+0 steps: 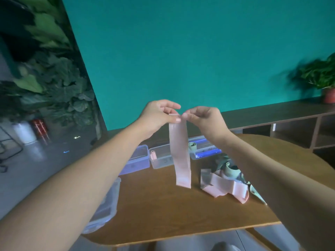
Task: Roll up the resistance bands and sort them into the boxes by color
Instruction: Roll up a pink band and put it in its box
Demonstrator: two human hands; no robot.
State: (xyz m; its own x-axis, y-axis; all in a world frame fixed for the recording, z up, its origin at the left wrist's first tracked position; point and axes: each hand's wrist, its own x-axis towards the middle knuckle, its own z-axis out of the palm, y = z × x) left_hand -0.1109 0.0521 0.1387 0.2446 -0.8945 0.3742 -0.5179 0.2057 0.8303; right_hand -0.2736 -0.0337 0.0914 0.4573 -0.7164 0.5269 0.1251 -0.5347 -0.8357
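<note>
A pink resistance band (pixel 180 156) hangs straight down above the wooden table (pixel 163 211). My left hand (pixel 159 115) and my right hand (pixel 206 118) pinch its top edge, held up in front of me. A heap of loose pink bands (pixel 223 187) and green bands (pixel 233 171) lies on the table under my right forearm. Behind the hanging band stands a clear box (pixel 160 161) with a rolled pink band (pixel 153 154) inside. To its right a blue-based box (pixel 206 150) holds a rolled green band (pixel 192 146).
A purple-tinted box (pixel 136 159) stands left of the clear one, and another lidded box (pixel 107 205) sits at the table's left edge. A low wooden shelf (pixel 290 127) with a potted plant (pixel 322 78) runs along the teal wall.
</note>
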